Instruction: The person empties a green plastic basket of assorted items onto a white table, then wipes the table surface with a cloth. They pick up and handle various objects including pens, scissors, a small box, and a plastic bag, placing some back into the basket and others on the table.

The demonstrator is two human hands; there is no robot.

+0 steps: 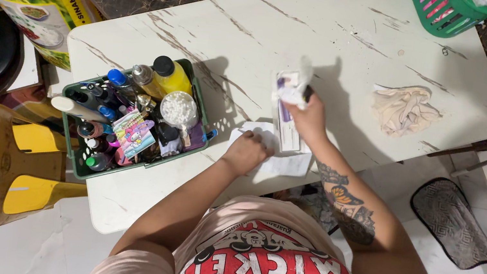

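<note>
— What are your hands doing?

— My left hand (247,152) is closed into a fist, knuckles up, pressing on the sheets of white paper (283,156) that lie at the near edge of the worktop (350,36). My right hand (306,118), just beyond it, is clenched around a crumpled white wrapper with purple print (290,87), lifted a little above the paper. Something small and dark shows at my fingertips; I can't tell what it is.

— And to your left?

— A green basket (78,160) sits on the worktop, near my left hand but not touching it. It is crammed with bottles, a yellow bottle with a black cap (169,76), a round clear tub of white bits (179,109) and a colourful little packet (132,131). A yellow stool (17,169) stands on the floor beside that end.

— Farther out?

— A crumpled beige cloth (404,109) lies well apart, to the right of my right hand. At the far right corner, another green basket (455,13) is partly out of view.
</note>
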